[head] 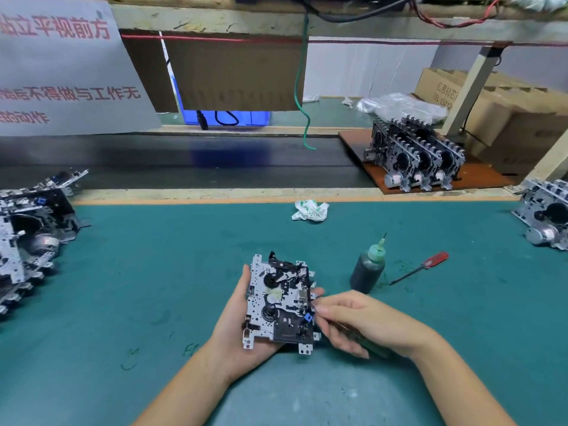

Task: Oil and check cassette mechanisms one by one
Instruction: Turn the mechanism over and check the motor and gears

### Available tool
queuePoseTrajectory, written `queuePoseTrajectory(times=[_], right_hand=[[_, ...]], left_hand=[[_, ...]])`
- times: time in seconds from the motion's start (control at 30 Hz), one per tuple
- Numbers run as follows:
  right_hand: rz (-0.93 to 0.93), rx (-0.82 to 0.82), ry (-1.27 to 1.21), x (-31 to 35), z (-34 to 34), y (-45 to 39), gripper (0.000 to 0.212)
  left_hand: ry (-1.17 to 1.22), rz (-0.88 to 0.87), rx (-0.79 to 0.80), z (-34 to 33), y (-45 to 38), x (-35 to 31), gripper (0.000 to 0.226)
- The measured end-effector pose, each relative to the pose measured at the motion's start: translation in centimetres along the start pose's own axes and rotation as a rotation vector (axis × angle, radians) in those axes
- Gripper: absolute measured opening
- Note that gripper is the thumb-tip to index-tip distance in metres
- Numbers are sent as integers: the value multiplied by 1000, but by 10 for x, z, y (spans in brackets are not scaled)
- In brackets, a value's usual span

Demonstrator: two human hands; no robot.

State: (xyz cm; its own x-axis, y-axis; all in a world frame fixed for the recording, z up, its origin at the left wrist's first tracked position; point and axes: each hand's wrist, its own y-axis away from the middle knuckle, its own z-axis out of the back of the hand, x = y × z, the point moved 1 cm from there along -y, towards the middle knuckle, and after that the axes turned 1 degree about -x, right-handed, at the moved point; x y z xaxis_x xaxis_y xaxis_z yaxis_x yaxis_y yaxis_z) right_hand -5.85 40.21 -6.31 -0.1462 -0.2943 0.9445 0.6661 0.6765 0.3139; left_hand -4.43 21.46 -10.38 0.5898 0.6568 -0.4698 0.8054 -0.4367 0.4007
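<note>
Cradling mechanism (281, 305) in left hand (236, 327) (grip curled).

This is a small electronics assembly workshop, a station on a production line. The surface (153, 272) is covered with a stained green mat, and a dark conveyor belt (215, 161) runs along its far edge. Batches of cassette mechanisms (415, 152) stand in rows on a brown board (479, 178), with more piled at the left (27, 229). A printed notice with red Chinese characters (61, 66), cardboard cartons (507, 118) and loose wiring (302, 96) overhead complete the factory setting.
</note>
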Motion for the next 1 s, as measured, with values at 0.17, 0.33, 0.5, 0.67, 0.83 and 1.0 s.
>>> queuePoseTrajectory(times=[0.17, 0.33, 0.5, 0.67, 0.83, 1.0], right_hand=[[-21, -28, -23, -3, -1, -4, 37], [-31, -84, 29, -5, -2, -4, 43], [-102, -32, -4, -7, -1, -5, 42], [-134, 9, -19, -8, 1, -4, 44], [-173, 59, 36, -6, 1, -5, 50], [-166, 38, 180, -2, 3, -6, 58]], left_hand=[[-27, -10, -6, -1, -3, 0, 82], [-56, -17, -19, -3, -3, 1, 81], [-85, -10, -40, -2, -5, 1, 80], [-113, -22, -59, -3, -3, 1, 82], [-141, -41, -75, -3, -3, 2, 81], [-136, -43, -79, -5, -5, 2, 77]])
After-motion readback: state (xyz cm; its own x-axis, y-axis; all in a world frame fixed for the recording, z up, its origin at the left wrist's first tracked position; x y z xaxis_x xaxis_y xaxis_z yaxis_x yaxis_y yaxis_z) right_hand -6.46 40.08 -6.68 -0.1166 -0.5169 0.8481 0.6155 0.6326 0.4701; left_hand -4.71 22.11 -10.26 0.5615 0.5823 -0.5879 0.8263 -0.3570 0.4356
